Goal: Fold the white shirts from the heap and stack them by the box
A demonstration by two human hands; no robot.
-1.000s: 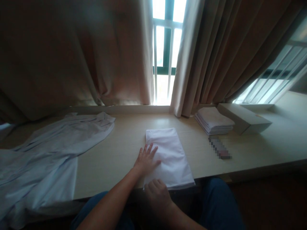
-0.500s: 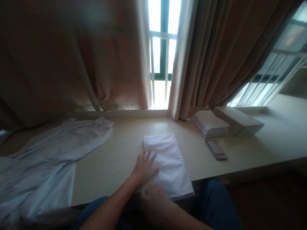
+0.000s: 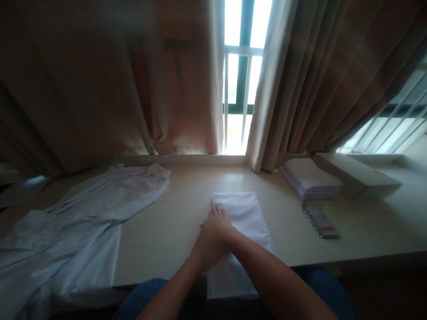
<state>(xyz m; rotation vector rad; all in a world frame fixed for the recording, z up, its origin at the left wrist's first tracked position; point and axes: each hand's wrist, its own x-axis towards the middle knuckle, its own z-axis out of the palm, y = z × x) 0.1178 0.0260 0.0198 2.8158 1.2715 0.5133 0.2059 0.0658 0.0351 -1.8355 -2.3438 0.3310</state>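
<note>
A folded white cloth [image 3: 245, 218] lies on the table in front of me, its near end reaching past the table's front edge. My left hand [image 3: 208, 249] rests on the cloth's left side with its fingers stretched out, pointing away from me. My right hand [image 3: 218, 229] crosses over it from the right and hides much of it. How the right hand's fingers are bent does not show clearly. On the left, a loosely spread white garment [image 3: 110, 209] hangs partly over the front edge.
A stack of folded white cloths [image 3: 310, 178] stands at the back right beside a pale box [image 3: 358, 175]. In front of the stack lies a blurred-out dark object [image 3: 320, 222]. Curtains [image 3: 187, 89] and a barred window [image 3: 238, 89] are behind the table [image 3: 156, 240].
My right hand has moved from the cloth's near left corner up onto my left hand. The cloth's near part looks narrower. The view has turned slightly left.
</note>
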